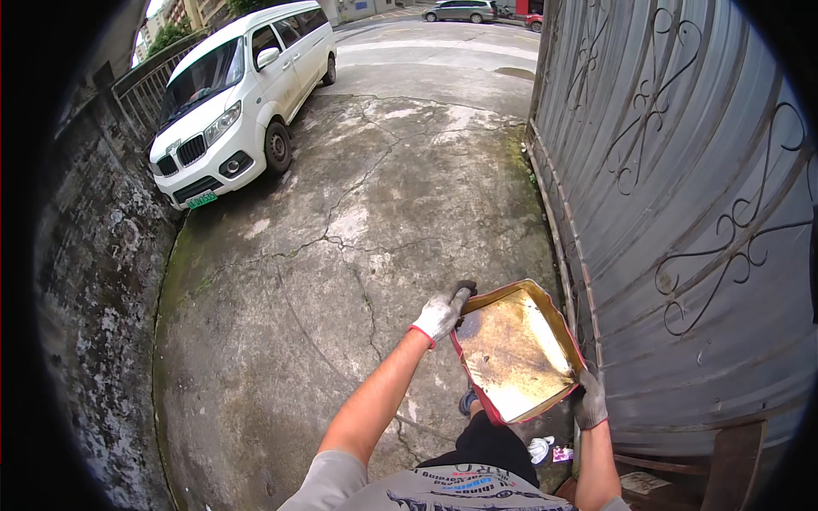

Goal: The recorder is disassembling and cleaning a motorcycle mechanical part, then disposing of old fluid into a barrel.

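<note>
A shallow rectangular metal tray (pixel 504 347), red outside and gold-coloured inside with dark stains, is held tilted in front of my body. My left hand (pixel 443 312), in a white work glove with dark fingertips and a red cuff, grips its upper left rim. On the lower right side, my right hand (pixel 590 402) in a greyish glove is closed on the opposite edge. The fingers under the tray are hidden. Nothing but stains and a shiny patch shows inside it.
Cracked concrete ground (pixel 281 341) stretches ahead. A white van (pixel 247 85) stands at the far left beside a stained wall (pixel 102 281). Close on the right rises a grey corrugated metal gate (pixel 682 196) with scrollwork. Crumpled white litter (pixel 539 449) lies near my feet.
</note>
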Action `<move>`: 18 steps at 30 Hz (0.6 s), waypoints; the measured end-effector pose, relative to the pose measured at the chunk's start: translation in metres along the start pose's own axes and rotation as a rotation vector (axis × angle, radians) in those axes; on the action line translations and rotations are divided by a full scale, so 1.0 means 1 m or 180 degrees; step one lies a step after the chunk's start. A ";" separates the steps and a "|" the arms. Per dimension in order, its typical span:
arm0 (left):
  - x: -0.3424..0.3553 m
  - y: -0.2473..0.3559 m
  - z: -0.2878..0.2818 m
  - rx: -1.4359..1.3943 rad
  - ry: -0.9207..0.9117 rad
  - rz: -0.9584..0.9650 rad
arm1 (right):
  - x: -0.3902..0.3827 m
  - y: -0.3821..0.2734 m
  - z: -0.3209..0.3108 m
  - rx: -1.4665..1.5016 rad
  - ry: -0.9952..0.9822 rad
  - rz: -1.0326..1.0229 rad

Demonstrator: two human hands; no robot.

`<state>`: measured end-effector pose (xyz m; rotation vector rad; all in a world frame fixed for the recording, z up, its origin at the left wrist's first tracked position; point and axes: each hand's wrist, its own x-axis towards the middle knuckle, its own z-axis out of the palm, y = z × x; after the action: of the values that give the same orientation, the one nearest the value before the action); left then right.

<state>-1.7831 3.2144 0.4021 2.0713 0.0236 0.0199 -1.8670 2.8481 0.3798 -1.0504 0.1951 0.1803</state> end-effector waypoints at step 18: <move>0.431 -0.130 -0.171 -0.2684 0.1794 -0.1505 | 0.586 -0.042 0.237 -0.0677 -0.1075 0.0637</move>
<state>-1.3573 3.4374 0.3716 1.1272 0.7233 0.2738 -1.2724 3.0659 0.3861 -1.1934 -0.0266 0.5647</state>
